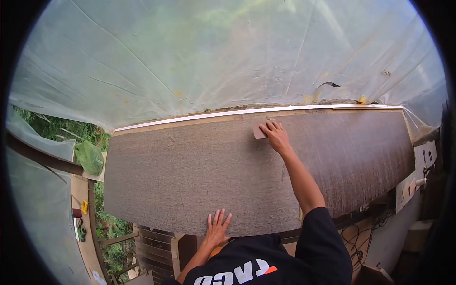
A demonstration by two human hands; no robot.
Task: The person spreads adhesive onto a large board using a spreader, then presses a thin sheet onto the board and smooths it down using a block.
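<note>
A long grey-brown panel (190, 175) lies in front of me. Near its far edge, my right hand (276, 135) grips a flat, pale pinkish scraper (259, 131) with rounded corners, its edge down at the panel face. Fingers fold over the top of that scraper and hide part of it. To the right of the hand the surface looks darker and shinier; on the left it is matte and speckled. My left hand (218, 230) rests flat on the near edge of the panel, fingers spread, holding nothing.
Plastic sheeting (190, 57) hangs behind a white strip (256, 110) along the far edge. At the left are a green plastic bag (89, 157) and a yellow item (84, 206) on a plank. Black cables (356, 242) hang at the lower right.
</note>
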